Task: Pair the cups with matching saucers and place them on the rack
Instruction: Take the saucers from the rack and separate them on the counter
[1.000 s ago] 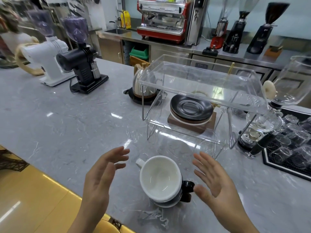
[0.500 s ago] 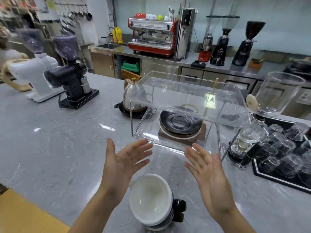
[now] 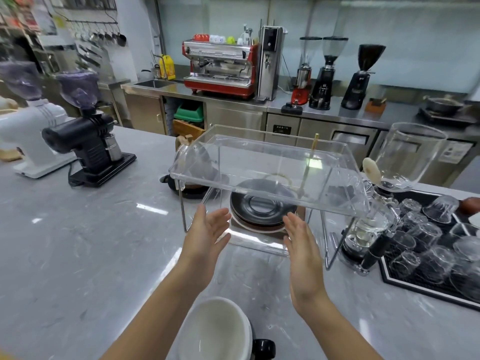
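1. The left hand (image 3: 207, 231) is released, fingers straight and together, palm facing right, grasping nothing.
2. The right hand (image 3: 301, 245) is likewise released, fingers straight, palm facing left, holding nothing.
3. Both hands are raised over the counter (image 3: 85, 242) just in front of the rack's (image 3: 270, 175) lower level, with a gap between them.
4. The rack is clear, two-tiered on thin metal legs, and stands in the middle of the counter.
5. A stack of saucers (image 3: 262, 206) is seen through the rack, black on top with a pale one showing at the bottom edge, on a brown block; whether it sits on the lower tier or behind it, I cannot tell.
6. The cups (image 3: 215, 331) are nested at the near edge, between the forearms: a white cup on top, a black handle (image 3: 263, 348) sticking out to the right below it.
7. Far left stand a white grinder (image 3: 31, 149) and a black grinder (image 3: 91, 146).
8. A kettle (image 3: 192, 152) sits behind the rack's left side.
9. To the right, upturned glasses (image 3: 426, 237) rest on a black mat.
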